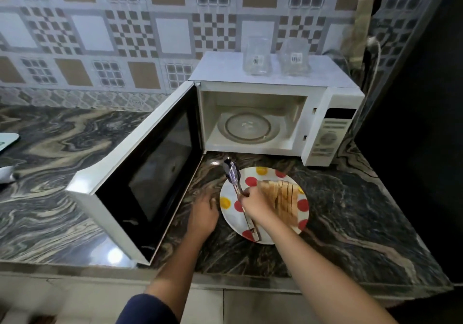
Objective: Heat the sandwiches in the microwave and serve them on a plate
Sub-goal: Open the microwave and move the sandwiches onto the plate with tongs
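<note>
Right hand point(253, 203) clenched round the tongs point(234, 178) mid-shaft, tips empty and aimed away toward the open microwave point(333, 133). Left hand point(203, 211) lies relaxed at the plate point(234, 223) rim. Sandwiches point(283, 201) are wedges leaning together on the plate's right half, long axis far-to-near, narrow end toward the person. To lift one, probably swing the tips round and pinch across the flat faces, lightly, with the plate steadied.

Home kitchen, microwave point(275, 113), marble counter point(62, 173), tiled backsplash point(100, 35)
</note>
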The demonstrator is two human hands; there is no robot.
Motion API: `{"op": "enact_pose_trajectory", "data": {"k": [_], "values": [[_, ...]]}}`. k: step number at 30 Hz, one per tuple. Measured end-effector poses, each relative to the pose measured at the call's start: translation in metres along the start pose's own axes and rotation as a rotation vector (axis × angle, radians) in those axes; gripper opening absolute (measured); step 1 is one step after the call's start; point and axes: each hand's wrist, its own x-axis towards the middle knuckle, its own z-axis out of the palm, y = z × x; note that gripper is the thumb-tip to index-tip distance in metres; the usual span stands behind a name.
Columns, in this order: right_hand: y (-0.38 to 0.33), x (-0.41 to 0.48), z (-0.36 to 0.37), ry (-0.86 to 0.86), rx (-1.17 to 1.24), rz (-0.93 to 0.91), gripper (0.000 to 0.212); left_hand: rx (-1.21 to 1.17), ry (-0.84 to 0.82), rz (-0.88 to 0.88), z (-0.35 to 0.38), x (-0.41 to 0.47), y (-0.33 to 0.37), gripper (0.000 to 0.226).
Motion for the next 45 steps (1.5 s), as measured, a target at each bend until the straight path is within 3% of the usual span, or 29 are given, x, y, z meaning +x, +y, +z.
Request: {"op": "enact_pose_trajectory", "data": {"k": [5,11,17,24,27,31,36,40,43,45], "values": [[0.000,0.003,0.018,0.042,-0.254,0.090,0.031,0.357,-0.060,0.027,0.015,-0.024,-0.037,0.061],[0.006,0.015,0.025,0.020,-0.288,0.030,0.030,0.391,-0.002,0.073,0.018,-0.025,-0.043,0.064],[0.000,0.027,0.023,0.085,-0.428,-0.011,0.046,0.378,0.019,0.080,0.019,-0.026,-0.043,0.063],[-0.002,0.029,0.022,0.077,-0.630,-0.072,0.029,0.332,0.025,0.069,0.017,-0.027,-0.041,0.052],[-0.006,0.027,0.018,0.083,-0.573,-0.034,0.028,0.257,0.052,0.042,0.015,-0.024,-0.038,0.049],[-0.017,0.019,0.000,0.205,-0.490,-0.103,0.030,0.149,0.119,-0.024,0.014,-0.010,-0.029,0.042],[0.007,0.017,-0.046,0.548,-0.347,-0.304,0.024,-0.024,0.163,-0.059,0.021,0.010,-0.010,0.028],[0.062,0.026,-0.080,0.697,-0.180,-0.062,0.022,-0.145,0.261,-0.126,0.029,0.017,0.007,0.026],[0.101,0.029,-0.087,0.562,-0.109,0.206,0.028,-0.168,0.298,-0.159,0.036,0.022,0.009,0.025],[0.116,0.031,-0.083,0.427,-0.033,0.274,0.032,-0.146,0.260,-0.152,0.040,0.026,0.007,0.023]]}}
